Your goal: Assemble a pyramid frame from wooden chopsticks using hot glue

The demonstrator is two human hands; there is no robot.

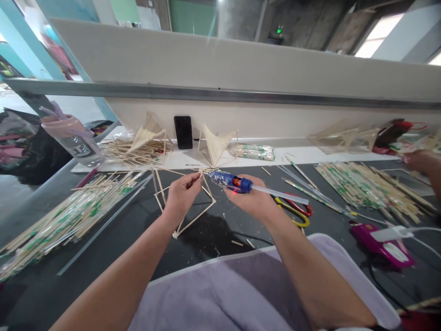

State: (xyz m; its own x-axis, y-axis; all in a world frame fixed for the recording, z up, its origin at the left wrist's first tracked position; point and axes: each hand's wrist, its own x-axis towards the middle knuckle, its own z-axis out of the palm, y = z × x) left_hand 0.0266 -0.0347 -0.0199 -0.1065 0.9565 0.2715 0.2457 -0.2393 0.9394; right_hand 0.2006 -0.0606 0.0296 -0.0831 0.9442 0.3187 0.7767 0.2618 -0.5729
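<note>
My left hand [181, 195] is closed in a pinch on the top corner of a frame of thin wooden sticks [193, 216] that stands on the dark table. My right hand [255, 200] grips a blue glue gun [230, 180] with a clear glue stick out of its back. The gun's nozzle points left and meets the frame's top corner, right beside my left fingertips.
Piles of wrapped chopsticks lie at the left [65, 216] and right [365, 188]. Two finished stick shapes [215, 142] and a black phone [183, 132] lean on the white ledge. Scissors [296, 211], a pink glue gun [381, 241], a bottle [74, 140] and another person's hand [422, 163] are nearby.
</note>
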